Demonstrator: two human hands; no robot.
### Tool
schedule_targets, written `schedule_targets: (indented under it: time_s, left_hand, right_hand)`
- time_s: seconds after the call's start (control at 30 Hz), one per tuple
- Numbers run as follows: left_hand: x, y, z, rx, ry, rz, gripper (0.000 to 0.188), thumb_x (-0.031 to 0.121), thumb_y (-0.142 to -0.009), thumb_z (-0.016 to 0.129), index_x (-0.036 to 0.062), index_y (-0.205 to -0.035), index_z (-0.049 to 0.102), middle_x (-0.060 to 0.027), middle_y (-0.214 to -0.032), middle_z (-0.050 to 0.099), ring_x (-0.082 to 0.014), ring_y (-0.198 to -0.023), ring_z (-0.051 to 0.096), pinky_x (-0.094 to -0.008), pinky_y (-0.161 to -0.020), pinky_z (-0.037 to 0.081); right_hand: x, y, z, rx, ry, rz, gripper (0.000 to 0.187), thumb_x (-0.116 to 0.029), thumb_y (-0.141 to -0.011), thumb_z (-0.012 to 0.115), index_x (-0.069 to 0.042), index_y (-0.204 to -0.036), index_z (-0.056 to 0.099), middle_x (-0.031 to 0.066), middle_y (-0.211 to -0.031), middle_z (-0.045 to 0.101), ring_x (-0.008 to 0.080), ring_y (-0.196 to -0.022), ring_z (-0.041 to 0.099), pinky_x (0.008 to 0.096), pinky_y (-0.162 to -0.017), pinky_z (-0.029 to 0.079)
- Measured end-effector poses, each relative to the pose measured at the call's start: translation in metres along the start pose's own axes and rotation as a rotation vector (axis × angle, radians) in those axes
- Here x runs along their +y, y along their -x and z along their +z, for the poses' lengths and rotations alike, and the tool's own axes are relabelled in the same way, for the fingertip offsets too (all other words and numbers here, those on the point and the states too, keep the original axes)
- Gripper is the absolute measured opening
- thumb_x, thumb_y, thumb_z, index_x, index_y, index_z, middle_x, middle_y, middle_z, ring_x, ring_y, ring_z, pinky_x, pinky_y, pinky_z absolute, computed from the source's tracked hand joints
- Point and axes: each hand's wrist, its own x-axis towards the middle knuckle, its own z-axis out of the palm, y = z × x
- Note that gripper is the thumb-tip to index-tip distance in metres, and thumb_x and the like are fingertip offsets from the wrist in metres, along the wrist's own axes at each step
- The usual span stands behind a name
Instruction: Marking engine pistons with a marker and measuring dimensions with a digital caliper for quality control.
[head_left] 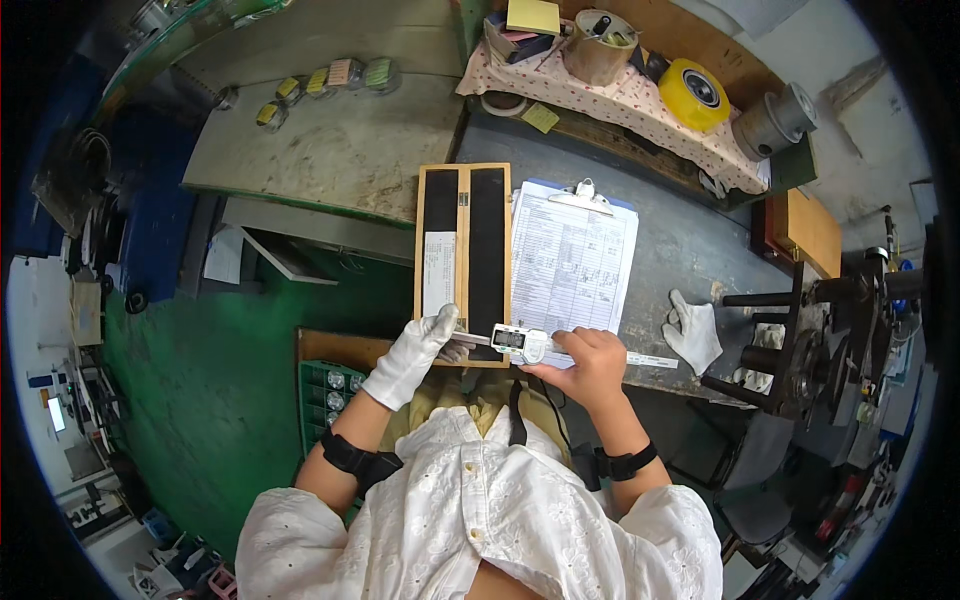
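My bare right hand grips a digital caliper by its display end. The caliper lies sideways, its jaws pointing left. My left hand, in a white glove, is closed at the jaw end; what its fingers hold there is too small to make out. Just beyond both hands lies an open wooden case with a black lining and a pale paper slip in its left half. Touching its right side, a clipboard carries a filled-in form sheet. A white glove lies on the bench farther right.
A green crate with round metal parts stands at lower left. A black metal fixture occupies the bench's right end. On a cloth-covered shelf sit a yellow tape roll and a pen tub. Small blister packs lie at far left.
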Motion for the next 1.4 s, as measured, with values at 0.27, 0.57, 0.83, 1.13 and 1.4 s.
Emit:
schedule_targets:
  time_s: [0.27,0.57,0.83,1.13,1.4]
  left_hand:
    - [-0.009,0.011,0.034,-0.091,0.151,-0.040,0.028,0.029,-0.085,0.066,0.0041,-0.098,0.064,0.0009,-0.085,0.063,-0.0056,-0.067,0.054,-0.0201,-0.059,0.042]
    - [-0.017,0.010,0.057,0.026,0.254,0.170,0.012,0.005,-0.083,0.067,-0.0007,-0.094,0.066,0.0002,-0.083,0.064,-0.0044,-0.070,0.056,-0.0189,-0.062,0.045]
    - [-0.016,0.013,0.053,-0.091,0.084,0.258,0.022,0.004,-0.079,0.070,-0.0010,-0.099,0.064,-0.0031,-0.091,0.066,-0.0081,-0.081,0.061,-0.0218,-0.071,0.050]
    - [-0.021,0.023,0.040,-0.196,0.154,0.136,0.027,0.006,-0.078,0.072,-0.0002,-0.102,0.062,-0.0040,-0.092,0.066,-0.0099,-0.085,0.061,-0.0253,-0.077,0.052]
    - [-0.066,0.052,0.003,-0.093,-0.402,0.046,0.053,0.055,-0.079,0.060,0.0054,-0.095,0.068,-0.0130,-0.098,0.067,-0.0279,-0.094,0.063,-0.0343,-0.085,0.046]
  right_hand:
    - [-0.008,0.002,0.008,0.039,0.023,0.004,0.047,-0.053,-0.058,0.075,-0.009,-0.070,0.064,0.0020,-0.058,0.055,0.0204,-0.050,0.053,0.0308,-0.049,0.039]
    - [-0.017,0.004,0.014,0.086,0.000,-0.006,0.046,-0.052,-0.057,0.076,-0.009,-0.070,0.065,0.0023,-0.057,0.053,0.0206,-0.050,0.052,0.0308,-0.049,0.037]
    - [-0.018,0.004,0.011,0.100,0.001,-0.040,0.043,-0.049,-0.062,0.073,-0.009,-0.073,0.064,0.0029,-0.059,0.053,0.0213,-0.052,0.052,0.0323,-0.050,0.037]
    - [-0.023,0.009,0.025,0.011,-0.039,-0.050,0.043,-0.047,-0.060,0.075,-0.007,-0.074,0.064,0.0046,-0.059,0.054,0.0233,-0.053,0.053,0.0339,-0.051,0.038]
    - [-0.047,0.007,0.054,-0.236,-0.273,0.136,0.044,-0.032,-0.056,0.085,0.000,-0.075,0.061,0.0073,-0.061,0.056,0.0187,-0.052,0.051,0.0288,-0.049,0.040]
